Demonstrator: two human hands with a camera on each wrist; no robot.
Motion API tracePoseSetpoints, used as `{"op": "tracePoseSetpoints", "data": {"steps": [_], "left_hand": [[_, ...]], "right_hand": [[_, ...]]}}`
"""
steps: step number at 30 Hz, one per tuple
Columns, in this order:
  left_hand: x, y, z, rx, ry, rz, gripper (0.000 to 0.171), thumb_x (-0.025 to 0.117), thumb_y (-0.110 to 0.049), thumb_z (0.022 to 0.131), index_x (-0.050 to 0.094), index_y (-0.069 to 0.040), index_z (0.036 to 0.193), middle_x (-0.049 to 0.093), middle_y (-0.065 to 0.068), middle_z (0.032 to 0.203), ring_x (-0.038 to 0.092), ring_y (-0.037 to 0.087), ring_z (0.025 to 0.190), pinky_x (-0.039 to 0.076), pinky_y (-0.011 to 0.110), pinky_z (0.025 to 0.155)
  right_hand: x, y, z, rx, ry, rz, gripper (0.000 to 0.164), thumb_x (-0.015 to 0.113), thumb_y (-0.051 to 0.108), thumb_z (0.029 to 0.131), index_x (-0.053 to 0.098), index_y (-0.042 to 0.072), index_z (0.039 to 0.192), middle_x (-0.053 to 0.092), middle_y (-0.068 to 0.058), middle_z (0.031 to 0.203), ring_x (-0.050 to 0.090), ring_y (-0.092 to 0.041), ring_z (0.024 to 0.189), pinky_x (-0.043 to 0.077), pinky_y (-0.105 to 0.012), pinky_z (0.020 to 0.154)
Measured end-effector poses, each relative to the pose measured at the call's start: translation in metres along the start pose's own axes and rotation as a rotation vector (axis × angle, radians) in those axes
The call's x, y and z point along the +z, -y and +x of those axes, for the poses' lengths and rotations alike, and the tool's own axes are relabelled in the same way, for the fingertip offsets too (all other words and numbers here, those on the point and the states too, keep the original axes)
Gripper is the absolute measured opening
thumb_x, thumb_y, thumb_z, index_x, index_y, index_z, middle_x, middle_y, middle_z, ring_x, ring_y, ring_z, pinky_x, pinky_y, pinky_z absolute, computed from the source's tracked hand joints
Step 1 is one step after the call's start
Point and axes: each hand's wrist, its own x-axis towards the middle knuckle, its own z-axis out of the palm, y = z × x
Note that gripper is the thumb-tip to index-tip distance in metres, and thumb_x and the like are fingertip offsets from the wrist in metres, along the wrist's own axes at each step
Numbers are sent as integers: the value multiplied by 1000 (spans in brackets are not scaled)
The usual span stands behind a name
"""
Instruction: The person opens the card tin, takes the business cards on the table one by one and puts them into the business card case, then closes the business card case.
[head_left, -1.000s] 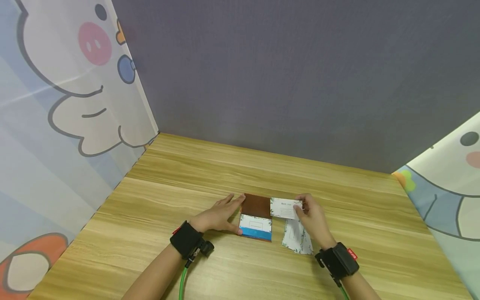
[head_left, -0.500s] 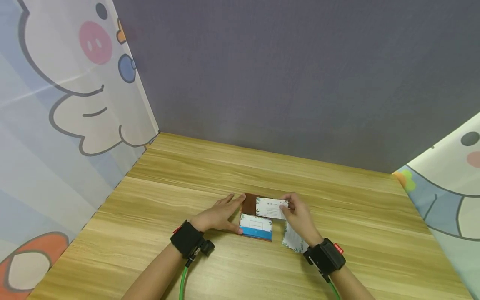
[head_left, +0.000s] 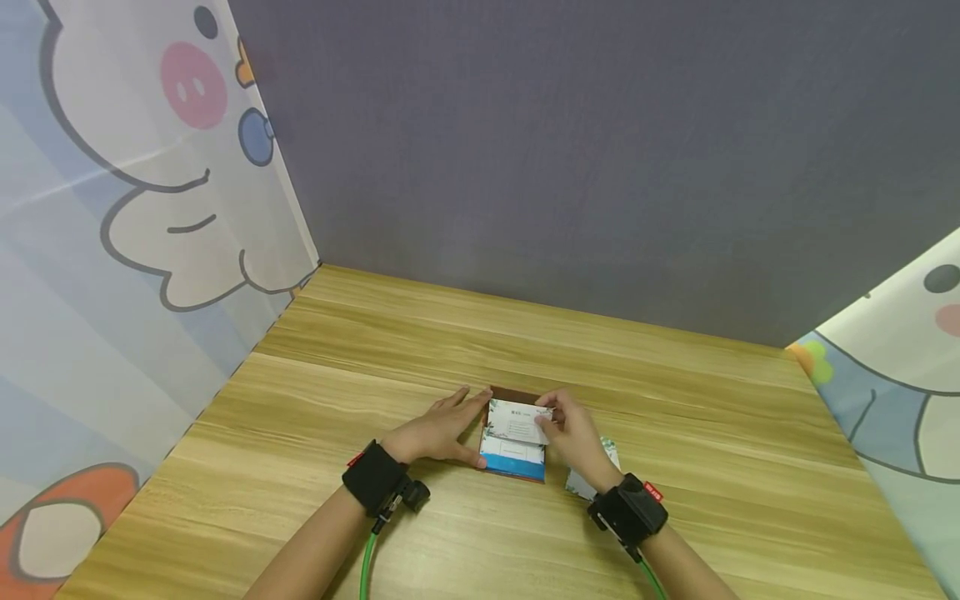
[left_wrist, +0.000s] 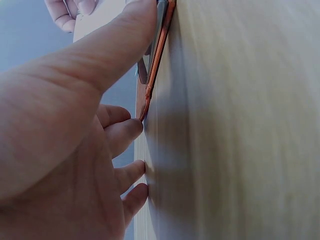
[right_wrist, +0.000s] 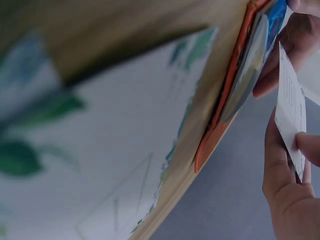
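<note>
A brown card holder (head_left: pixel 516 393) lies spread on the table, and a white card with a blue band (head_left: pixel 513 465) sits in its near half. My left hand (head_left: pixel 435 433) rests along its left edge, fingers extended, thumb at the near corner. My right hand (head_left: pixel 576 435) pinches a white printed card (head_left: pixel 517 421) with leafy corners, thumb on top and fingers beneath. In the head view this card overlaps the holder's brown far half and part of the near half. The right wrist view shows the pinched card (right_wrist: pixel 291 110) raised and tilted beside the holder's orange edge (right_wrist: pixel 225 105).
Loose leaf-patterned cards (head_left: pixel 612 451) lie on the wooden table (head_left: pixel 420 542) to the right of the holder, partly hidden under the right wrist. A grey panel (head_left: pixel 585 167) stands behind the table, with cartoon-printed sheets (head_left: pixel 150 350) at both sides.
My right hand has carried the card leftward, from beside the holder to over it. The right forearm now covers more of the loose cards. My left hand has stayed in place.
</note>
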Motion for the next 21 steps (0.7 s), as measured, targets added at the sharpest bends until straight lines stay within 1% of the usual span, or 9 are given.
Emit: {"op": "tracePoseSetpoints", "data": {"steps": [6,10,14,17,21], "left_hand": [[-1,-1,-1,-3,-4,-3,102,69,-48,76,8,-11,148,17,8,153,3,33,142,13,56,110],[-1,-1,-1,2,-3,-2,101,69,-47,76,9,-10,148,16,7,153,3,33,141,13,56,110],[-1,-1,-1,6,-6,2,101,69,-47,76,9,-9,148,15,7,154,3,34,141,13,56,110],[-1,-1,-1,6,-6,6,101,68,-48,76,9,-10,148,15,6,154,4,34,141,13,55,110],[-1,-1,-1,4,-2,2,101,68,-48,76,9,-10,148,15,6,154,3,34,141,12,55,111]], "right_hand": [[2,-1,1,5,42,-28,18,61,-7,81,55,3,95,46,-3,69,39,-12,62,33,-19,53],[3,-2,1,21,68,-45,19,61,-7,81,53,3,94,50,-5,75,41,-13,64,35,-20,55],[4,-2,1,36,84,-69,19,61,-7,81,53,4,94,55,-7,82,40,-13,62,33,-20,54],[3,-1,0,49,95,-90,19,62,-5,81,53,5,94,54,-6,81,38,-12,59,30,-20,52],[3,-1,0,46,101,-107,19,63,-5,81,53,6,93,55,-5,81,39,-12,60,32,-21,52]]}}
